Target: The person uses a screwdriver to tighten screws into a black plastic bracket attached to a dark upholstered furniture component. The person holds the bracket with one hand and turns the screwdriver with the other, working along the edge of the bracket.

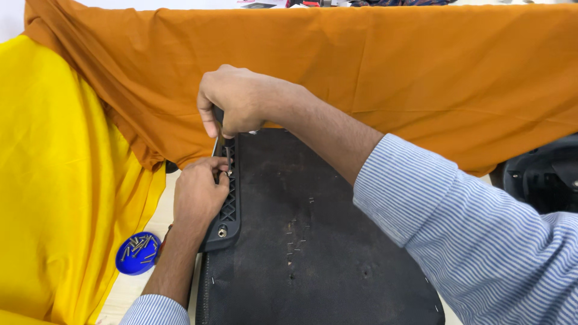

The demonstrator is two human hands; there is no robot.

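While the orange cloth (385,66) hangs across the whole far side and the yellow cloth (54,180) drapes down the left edge of the tabletop (129,289), I see the big black upholstered seat base (319,241) lying underside up in the middle, taking most of the near half. Stapled dark fabric covers it, with small staples showing near its centre.

Along the seat base's left edge sits a black plastic mounting bracket (227,201) with a lattice pattern. One screw (222,232) is already seated at the bracket's near end, so I judge that fixing point done. The far end is where the work is now.

My right hand (232,99) is clenched around the handle of a screwdriver (224,144), held upright with its tip down on the bracket's far part. My left hand (198,192) rests against the bracket's left side, fingers pinched around the tip and what looks like a small screw; I cannot tell how deep it sits.

Near the tabletop's left front edge, a blue round lid (138,253) holds a heap of loose screws, well apart from the bracket. By my reckoning the bracket is partly fastened, with at least this far screw left to settle.
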